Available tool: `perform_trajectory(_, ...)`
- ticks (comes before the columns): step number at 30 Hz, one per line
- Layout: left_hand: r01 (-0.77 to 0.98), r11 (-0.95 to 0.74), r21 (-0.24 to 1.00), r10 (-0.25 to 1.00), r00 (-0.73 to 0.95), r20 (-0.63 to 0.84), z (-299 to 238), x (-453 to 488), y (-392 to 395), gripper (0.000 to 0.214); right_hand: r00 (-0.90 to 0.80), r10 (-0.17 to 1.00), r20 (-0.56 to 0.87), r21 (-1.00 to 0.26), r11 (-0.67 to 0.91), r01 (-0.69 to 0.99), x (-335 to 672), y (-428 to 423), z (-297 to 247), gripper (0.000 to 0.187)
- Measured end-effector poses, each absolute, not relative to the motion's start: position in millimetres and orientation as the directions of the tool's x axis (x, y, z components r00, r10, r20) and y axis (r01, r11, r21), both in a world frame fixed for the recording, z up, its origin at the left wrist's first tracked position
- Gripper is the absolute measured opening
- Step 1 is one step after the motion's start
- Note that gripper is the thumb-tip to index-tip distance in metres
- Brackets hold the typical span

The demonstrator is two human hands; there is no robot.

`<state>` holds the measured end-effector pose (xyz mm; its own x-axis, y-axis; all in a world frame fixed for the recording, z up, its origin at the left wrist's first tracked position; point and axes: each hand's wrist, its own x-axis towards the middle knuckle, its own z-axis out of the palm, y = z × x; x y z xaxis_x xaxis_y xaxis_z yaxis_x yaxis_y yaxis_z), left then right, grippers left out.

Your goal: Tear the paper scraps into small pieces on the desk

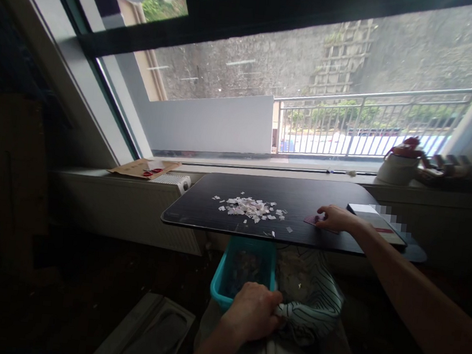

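Observation:
My left hand (254,312) is closed on the rim of a striped bag (319,310), which is held wide and shows pale bits inside. Just left of that bag stands a turquoise plastic basket (218,278) with small scraps in it. Over the table's right half, my right hand (334,217) has its fingers bent down onto a flat reddish-purple card (310,220); part of the card is hidden under the hand. Left of this hand lies a loose pile of small white paper scraps (250,207).
The dark table (201,187) stands against a window sill. A flat box or book (381,227) lies at its right end. Red-handled scissors (152,173) rest on brown paper (130,167) above the radiator (133,206). A white jug (398,166) stands on the sill.

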<state>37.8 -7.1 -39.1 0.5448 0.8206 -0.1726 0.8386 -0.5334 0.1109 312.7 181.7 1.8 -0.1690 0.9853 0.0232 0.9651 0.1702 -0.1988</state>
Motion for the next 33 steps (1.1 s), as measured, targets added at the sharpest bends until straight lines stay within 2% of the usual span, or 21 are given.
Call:
perform_trajectory(6, 0.841, -0.524, 0.134, 0.832, 0.539, -0.131, -34.8, 38.8, -7.8, 0.020, -0.123, 0.992, 0.040, -0.208, 0.129, 0.970, 306.0, 181.4, -2.2, 0.048)
perform_trajectory(10, 0.847, -0.507, 0.161, 0.843, 0.526, -0.113, -33.9, 38.3, -9.3, 0.024, -0.119, 0.986, 0.116, -0.217, 0.142, 0.966, 307.1, 172.3, -10.4, 0.054)
perform_trajectory(14, 0.847, -0.496, 0.191, 0.845, 0.521, -0.117, -39.2, 37.8, -9.1, 0.030, -0.224, 0.962, 0.154, -0.269, 0.259, 0.928, 303.9, 158.1, -12.8, 0.041)
perform_trajectory(15, 0.845, -0.497, 0.196, 0.843, 0.524, -0.120, -40.7, 37.9, -8.8, 0.030, -0.280, 0.939, 0.201, -0.335, 0.334, 0.881, 299.6, 153.0, -10.2, 0.037)
perform_trajectory(17, 0.839, -0.508, 0.197, 0.836, 0.535, -0.122, -43.2, 38.4, -8.1, 0.029, -0.362, 0.879, 0.311, -0.389, 0.465, 0.795, 284.7, 141.7, -1.4, 0.030)
perform_trajectory(21, 0.828, -0.530, 0.183, 0.828, 0.552, -0.100, -46.0, 39.2, -7.3, 0.027, -0.549, 0.753, 0.362, -0.344, 0.656, 0.672, 242.0, 124.6, 15.6, 0.028)
perform_trajectory(23, 0.827, -0.532, 0.184, 0.828, 0.553, -0.092, -46.5, 39.1, -7.3, 0.027, -0.599, 0.720, 0.350, -0.316, 0.693, 0.648, 226.1, 121.6, 17.5, 0.029)
perform_trajectory(28, 0.827, -0.531, 0.183, 0.829, 0.552, -0.091, -43.8, 38.5, -7.7, 0.023, -0.619, 0.735, 0.277, -0.251, 0.677, 0.692, 229.0, 113.3, 14.0, 0.029)
perform_trajectory(33, 0.823, -0.538, 0.183, 0.823, 0.560, -0.095, -39.0, 39.2, -8.1, 0.022, -0.589, 0.761, 0.273, -0.228, 0.646, 0.729, 246.7, 98.4, 17.5, 0.028)
